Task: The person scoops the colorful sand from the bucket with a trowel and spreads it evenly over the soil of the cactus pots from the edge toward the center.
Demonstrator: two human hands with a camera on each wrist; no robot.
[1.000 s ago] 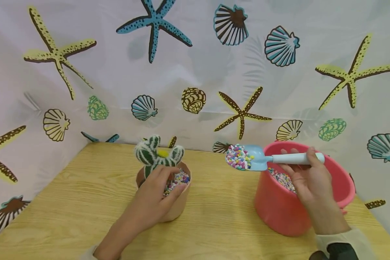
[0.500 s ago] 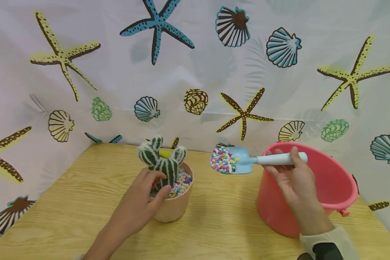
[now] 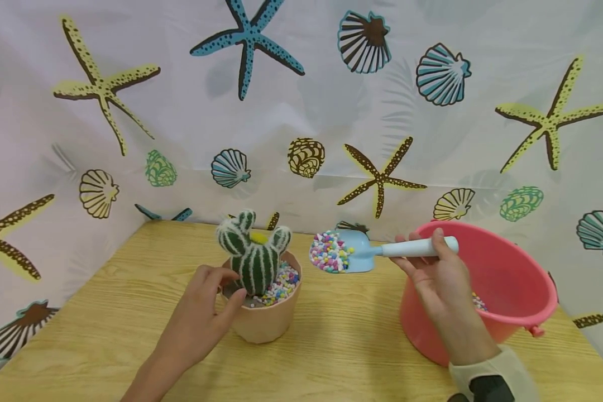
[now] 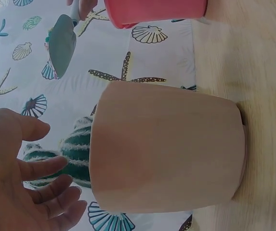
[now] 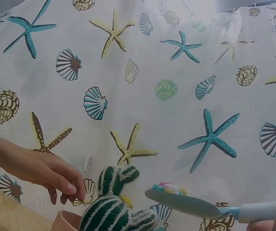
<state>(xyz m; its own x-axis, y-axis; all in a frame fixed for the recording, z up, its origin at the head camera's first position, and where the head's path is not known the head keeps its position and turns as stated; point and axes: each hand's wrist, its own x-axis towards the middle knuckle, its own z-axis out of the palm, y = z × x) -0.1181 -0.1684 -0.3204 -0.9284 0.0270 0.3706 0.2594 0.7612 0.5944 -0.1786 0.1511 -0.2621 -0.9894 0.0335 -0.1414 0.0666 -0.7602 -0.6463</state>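
In the head view my right hand [image 3: 439,276] grips the white handle of a light blue trowel [image 3: 364,254], held level between the pot and the bucket. Colourful pebbles [image 3: 330,252] lie heaped on its blade. A knitted cactus [image 3: 255,267], green with white fuzzy ribs, stands in a peach flower pot [image 3: 266,324], with more pebbles [image 3: 285,282] around part of its base. My left hand [image 3: 196,312] is beside the pot's left rim, fingers loosely bent, holding nothing. In the left wrist view, its fingers [image 4: 51,190] are apart from the pot wall.
A pink bucket [image 3: 512,268] stands on the right, behind my right wrist, with some pebbles [image 3: 478,301] visible inside. The wooden table [image 3: 347,357] bears pot and bucket. A white curtain [image 3: 301,111] printed with starfish and shells hangs behind.
My right hand has moved left, carrying the loaded trowel from over the bucket toward the pot. The left hand has drawn back from over the pot to its left side, uncovering the cactus.
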